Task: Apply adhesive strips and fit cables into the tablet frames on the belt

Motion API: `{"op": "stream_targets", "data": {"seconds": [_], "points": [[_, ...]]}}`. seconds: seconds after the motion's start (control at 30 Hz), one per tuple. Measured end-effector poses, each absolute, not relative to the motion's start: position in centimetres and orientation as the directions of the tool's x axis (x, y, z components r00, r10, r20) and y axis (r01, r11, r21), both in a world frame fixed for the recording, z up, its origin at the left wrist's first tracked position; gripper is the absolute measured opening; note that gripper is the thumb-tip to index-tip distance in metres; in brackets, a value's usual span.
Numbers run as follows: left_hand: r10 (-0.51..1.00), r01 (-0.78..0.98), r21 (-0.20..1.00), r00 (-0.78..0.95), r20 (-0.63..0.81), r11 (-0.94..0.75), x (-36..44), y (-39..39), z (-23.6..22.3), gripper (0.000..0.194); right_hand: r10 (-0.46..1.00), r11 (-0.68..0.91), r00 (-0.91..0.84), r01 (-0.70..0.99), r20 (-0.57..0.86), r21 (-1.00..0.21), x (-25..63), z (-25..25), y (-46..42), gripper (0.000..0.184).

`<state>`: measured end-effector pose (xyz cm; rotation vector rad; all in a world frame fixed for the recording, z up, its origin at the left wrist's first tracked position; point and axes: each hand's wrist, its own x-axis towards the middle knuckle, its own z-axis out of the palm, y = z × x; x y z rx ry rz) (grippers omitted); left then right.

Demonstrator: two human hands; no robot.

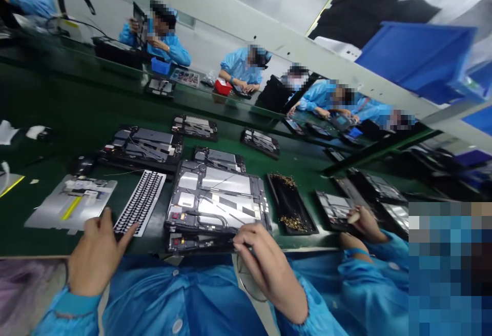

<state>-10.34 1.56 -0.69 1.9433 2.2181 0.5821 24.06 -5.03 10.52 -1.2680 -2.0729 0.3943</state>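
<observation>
My left hand [94,256] rests at the bench's front edge with thumb and index finger apart. Its thumb touches the lower end of a white sheet [152,200] with rows of small black pieces, keyboard-like. Beside its fingertips lies a silver metal plate [49,208] with a yellow strip on it. In front of me sits an opened laptop-like device [221,182], its batteries and cables showing, stacked on another one [203,242]. My right hand [267,264] pinches at the stack's lower right front corner; whatever is between its fingertips is too small to make out.
A black tray [294,213] with many small gold screws lies right of the stack. Several more opened devices [148,146] stand behind it. At right, a co-worker's hand [365,223] works over another device [334,205]. More people in blue sit across the bench.
</observation>
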Motion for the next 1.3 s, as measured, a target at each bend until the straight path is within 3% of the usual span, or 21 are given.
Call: {"op": "stream_targets", "data": {"seconds": [0.07, 0.2, 0.33, 0.53, 0.7, 0.83, 1.1, 1.3], "points": [[0.932, 0.963, 0.269, -0.111, 0.344, 0.016, -9.0, 0.2, 1.2, 0.063, 0.878, 0.466, -0.285, 0.696, 0.385, -0.547, 23.8, 10.3, -4.8, 0.018], [0.722, 0.817, 0.326, 0.152, 0.675, -0.477, -5.3, -0.7, 4.2, 0.027, 0.861, 0.488, -0.292, 0.707, 0.416, -0.512, 22.6, 9.8, -4.3, 0.019], [0.551, 0.593, 0.259, 0.384, 0.741, -0.762, -1.9, 0.5, 4.9, 0.035, 0.832, 0.517, -0.298, 0.722, 0.468, -0.460, 20.8, 9.2, -3.7, 0.019], [0.570, 0.483, 0.356, 0.426, 0.703, -0.800, -0.7, 1.9, 4.8, 0.023, 0.806, 0.530, -0.315, 0.760, 0.501, -0.376, 19.8, 8.9, -2.7, 0.016], [0.568, 0.506, 0.336, 0.423, 0.706, -0.794, -0.6, 1.6, 5.1, 0.021, 0.812, 0.515, -0.312, 0.780, 0.493, -0.355, 19.6, 9.0, -2.6, 0.013], [0.551, 0.517, 0.296, 0.456, 0.699, -0.803, -0.5, 1.6, 5.1, 0.031, 0.818, 0.505, -0.308, 0.788, 0.486, -0.352, 19.4, 9.0, -2.6, 0.013], [0.522, 0.504, 0.252, 0.513, 0.682, -0.826, -0.3, 2.1, 5.4, 0.024, 0.844, 0.503, -0.224, 0.648, 0.488, -0.572, 21.4, 8.1, -2.9, 0.025], [0.502, 0.474, 0.274, 0.467, 0.728, -0.837, 0.4, 2.5, 5.1, 0.014, 0.818, 0.523, -0.220, 0.669, 0.531, -0.529, 21.4, 7.7, -2.8, 0.022]]}}
